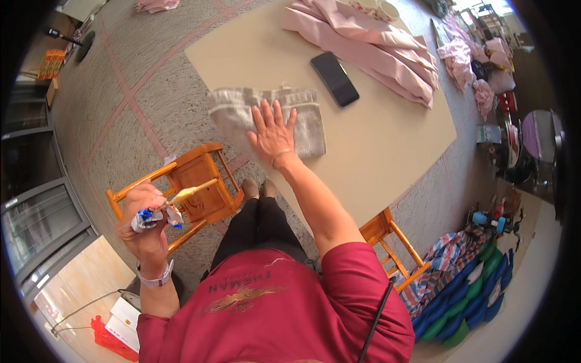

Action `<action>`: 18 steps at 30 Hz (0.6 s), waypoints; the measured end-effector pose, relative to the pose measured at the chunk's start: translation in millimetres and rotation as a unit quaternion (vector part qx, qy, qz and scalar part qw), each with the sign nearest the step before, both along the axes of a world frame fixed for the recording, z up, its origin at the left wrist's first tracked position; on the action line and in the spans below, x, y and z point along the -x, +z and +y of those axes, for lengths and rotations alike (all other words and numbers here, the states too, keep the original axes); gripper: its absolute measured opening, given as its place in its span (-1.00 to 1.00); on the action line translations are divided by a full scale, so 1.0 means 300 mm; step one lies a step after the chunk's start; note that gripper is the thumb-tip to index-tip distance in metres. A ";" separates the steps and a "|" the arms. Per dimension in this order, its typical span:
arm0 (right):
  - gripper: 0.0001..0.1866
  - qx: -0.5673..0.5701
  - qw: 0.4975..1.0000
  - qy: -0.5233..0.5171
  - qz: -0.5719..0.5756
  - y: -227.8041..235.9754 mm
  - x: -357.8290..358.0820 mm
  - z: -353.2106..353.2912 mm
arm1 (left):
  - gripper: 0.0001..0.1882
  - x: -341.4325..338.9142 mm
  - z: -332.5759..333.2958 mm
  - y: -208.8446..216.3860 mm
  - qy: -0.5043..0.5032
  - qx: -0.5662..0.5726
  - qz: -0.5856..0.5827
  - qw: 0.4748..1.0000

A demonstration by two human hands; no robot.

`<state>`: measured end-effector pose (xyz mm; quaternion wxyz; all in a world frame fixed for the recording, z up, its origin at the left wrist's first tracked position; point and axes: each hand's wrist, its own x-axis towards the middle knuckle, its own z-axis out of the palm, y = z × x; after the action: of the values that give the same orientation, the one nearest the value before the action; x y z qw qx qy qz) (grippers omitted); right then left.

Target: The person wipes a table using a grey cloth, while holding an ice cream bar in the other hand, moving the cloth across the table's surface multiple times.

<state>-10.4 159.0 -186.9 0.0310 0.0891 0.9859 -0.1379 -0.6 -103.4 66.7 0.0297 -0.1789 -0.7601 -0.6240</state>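
My left hand point(144, 216) is closed around a crumpled white and blue wrapper point(144, 221). A thin stick with a pale yellow lump, which looks like an ice pop point(185, 195), points out from it to the right. My right hand point(274, 130) lies flat with fingers spread on a folded grey-beige checked cloth point(310, 130), near the left edge of the cream table point(387, 151). Just right of the cloth rests a black phone point(334, 79).
Pink fabric point(375, 51) lies across the table's far side beside a cup point(387, 11). One wooden chair point(193, 175) stands left of the table, another wooden chair point(393, 248) at its near right. Striped bags point(439, 266) and pink cloth piles point(458, 60) sit on the right.
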 end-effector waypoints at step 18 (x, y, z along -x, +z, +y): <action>-0.21 -0.075 0.956 -0.283 -0.034 -0.014 -0.866 0.308 | -0.86 -0.066 0.302 0.017 -0.056 -0.201 -0.376 0.903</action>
<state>249.5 251.3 -190.9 0.0173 0.3708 0.9264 -0.0634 19.1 -12.8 71.7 -0.2582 0.0365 -0.5618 -0.7851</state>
